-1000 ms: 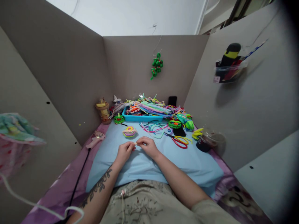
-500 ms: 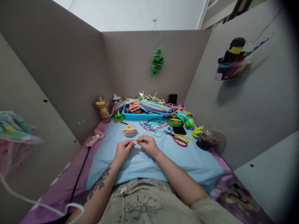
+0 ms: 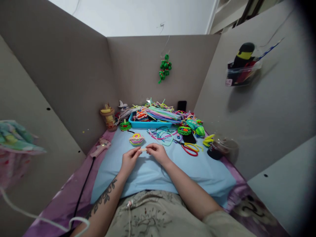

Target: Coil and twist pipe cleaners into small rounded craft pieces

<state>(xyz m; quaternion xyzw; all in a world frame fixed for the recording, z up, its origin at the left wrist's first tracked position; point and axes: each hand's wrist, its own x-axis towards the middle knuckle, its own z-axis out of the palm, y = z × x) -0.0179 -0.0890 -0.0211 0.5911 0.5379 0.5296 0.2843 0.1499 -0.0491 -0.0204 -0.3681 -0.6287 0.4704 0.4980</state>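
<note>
Over the light blue pad [image 3: 202, 171], my left hand [image 3: 129, 159] and my right hand [image 3: 156, 153] meet fingertip to fingertip. Both pinch a short pale fuzzy piece [image 3: 143, 149] held level between them. Just beyond my hands lies a coiled multicoloured fuzzy disc [image 3: 136, 139]. Loose coloured fuzzy stems [image 3: 164, 135] are scattered past my right hand. Farther back stands a blue tray [image 3: 148, 124] heaped with more stems.
Grey partition boards wall in the space on three sides. A green beaded ornament [image 3: 164, 69] hangs on the back board. A small tan jar [image 3: 108, 117] stands back left, a pink glue gun [image 3: 100, 147] at the left edge. A dark-filled clear cup [image 3: 218, 148] sits right, near red-handled scissors [image 3: 189, 148].
My hands stay together in the same spot, fingers shifting slightly on the small pale piece. The view bobbed up and then back down a little.
</note>
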